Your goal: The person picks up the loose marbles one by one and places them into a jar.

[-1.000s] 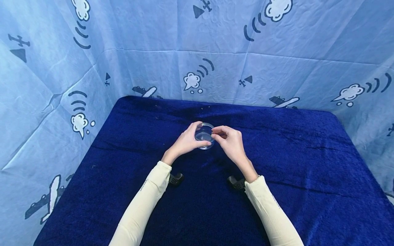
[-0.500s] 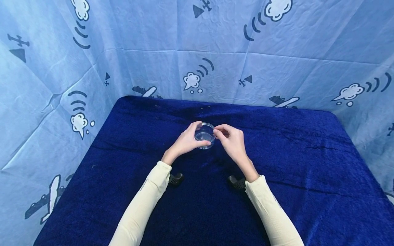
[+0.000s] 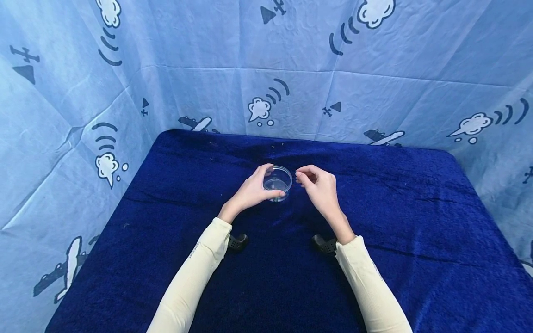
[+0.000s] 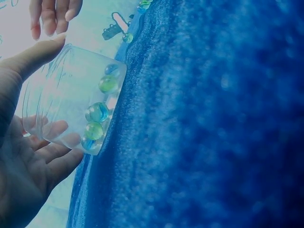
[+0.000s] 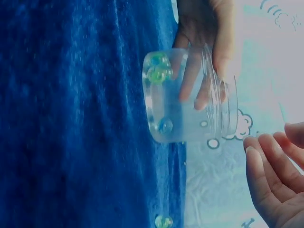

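Near the middle of the table in the head view, my left hand grips a clear plastic jar, thumb on the near side and fingers round the far side. The jar stands upright, its ridged rim on top. Several green and blue glass marbles lie on its bottom in both wrist views. Just right of the rim, apart from it, is my right hand. Its fingers are loosely bent with the thumb close to them, and nothing shows between them in the right wrist view.
A dark blue plush cloth covers the table. Loose marbles lie on it, one in the right wrist view and another far back in the left wrist view. A light blue printed curtain closes off the back and sides.
My right hand has drawn away from the jar's rim to the right, leaving a gap. My left hand and the jar have stayed in place.
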{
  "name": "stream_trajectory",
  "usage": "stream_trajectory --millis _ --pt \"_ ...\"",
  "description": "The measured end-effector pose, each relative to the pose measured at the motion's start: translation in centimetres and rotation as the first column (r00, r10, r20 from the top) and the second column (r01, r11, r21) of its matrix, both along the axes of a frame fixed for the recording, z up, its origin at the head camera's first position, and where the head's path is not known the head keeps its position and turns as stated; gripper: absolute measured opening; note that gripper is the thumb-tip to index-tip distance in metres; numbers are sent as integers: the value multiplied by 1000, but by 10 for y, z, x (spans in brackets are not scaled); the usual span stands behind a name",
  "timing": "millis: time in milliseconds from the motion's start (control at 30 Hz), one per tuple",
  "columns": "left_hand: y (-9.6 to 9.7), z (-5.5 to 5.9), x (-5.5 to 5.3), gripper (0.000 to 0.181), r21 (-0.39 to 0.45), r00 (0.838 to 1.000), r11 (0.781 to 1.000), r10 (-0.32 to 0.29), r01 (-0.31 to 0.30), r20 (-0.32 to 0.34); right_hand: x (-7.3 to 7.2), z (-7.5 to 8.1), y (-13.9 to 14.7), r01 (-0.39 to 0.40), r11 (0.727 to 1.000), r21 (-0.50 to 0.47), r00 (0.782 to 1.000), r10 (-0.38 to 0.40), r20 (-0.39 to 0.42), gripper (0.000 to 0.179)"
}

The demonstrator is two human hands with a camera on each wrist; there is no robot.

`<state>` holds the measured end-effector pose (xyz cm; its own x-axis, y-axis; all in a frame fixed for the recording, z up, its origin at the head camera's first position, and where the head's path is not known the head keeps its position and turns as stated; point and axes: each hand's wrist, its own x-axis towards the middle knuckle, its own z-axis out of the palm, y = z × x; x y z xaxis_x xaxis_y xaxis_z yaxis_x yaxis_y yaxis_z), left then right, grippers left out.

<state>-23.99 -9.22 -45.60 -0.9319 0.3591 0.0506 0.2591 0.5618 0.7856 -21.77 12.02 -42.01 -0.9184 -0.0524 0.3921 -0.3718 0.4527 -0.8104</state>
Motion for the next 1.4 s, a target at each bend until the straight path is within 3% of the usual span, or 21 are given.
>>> stream_trajectory --millis 767,1400 --pt "0 -2 -1 92 -7 1000 1000 11 -11 -12 -6 0 15 47 994 94 997 -52 52 24" --pt "1 -2 -1 92 -3 1000 1000 10 -10 -13 -19 -18 45 34 973 227 991 -63 122 19"
